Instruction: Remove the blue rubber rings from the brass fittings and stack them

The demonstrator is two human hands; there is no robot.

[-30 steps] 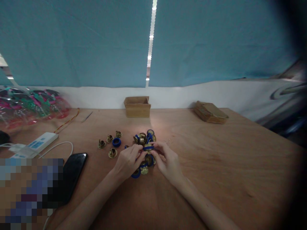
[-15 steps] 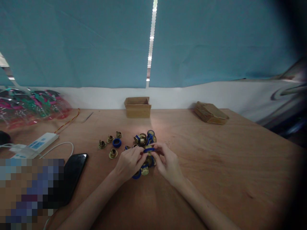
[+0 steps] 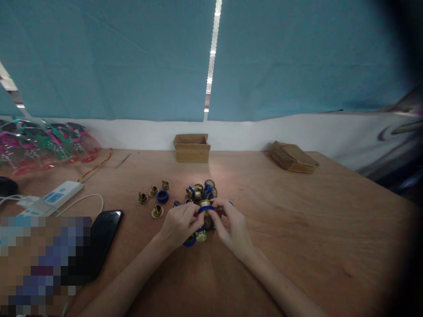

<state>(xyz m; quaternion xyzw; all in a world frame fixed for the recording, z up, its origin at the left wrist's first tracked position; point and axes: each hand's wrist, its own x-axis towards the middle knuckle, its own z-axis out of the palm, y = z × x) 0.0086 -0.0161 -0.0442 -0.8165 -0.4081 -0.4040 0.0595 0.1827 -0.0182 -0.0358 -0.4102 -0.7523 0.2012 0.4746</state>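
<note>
Between my hands is a round brass-coloured fitting with a blue ring point(image 3: 206, 205). My left hand point(image 3: 180, 222) pinches its left side, and my right hand point(image 3: 233, 224) grips its right side with thumb and fingers. Around and under my fingers lies a pile of similar brass and blue fittings point(image 3: 209, 188); my hands hide part of it. Left of the pile, several brass pieces without blue rings point(image 3: 157, 211) stand apart on the wooden table point(image 3: 297, 229). Beside them rests a loose blue ring point(image 3: 162, 197).
An open cardboard box point(image 3: 192, 154) stands at the back, with another cardboard box point(image 3: 294, 157) to its right. On the left are a black phone point(image 3: 104, 237), a white power strip point(image 3: 62, 193) with cables, and clear plastic-wrapped items point(image 3: 49, 145). A blurred patch covers the lower left.
The view has shifted slightly. Both hands keep hold of the fitting, whose brass top now shows more above the blue ring. The loose pieces lie as before.
</note>
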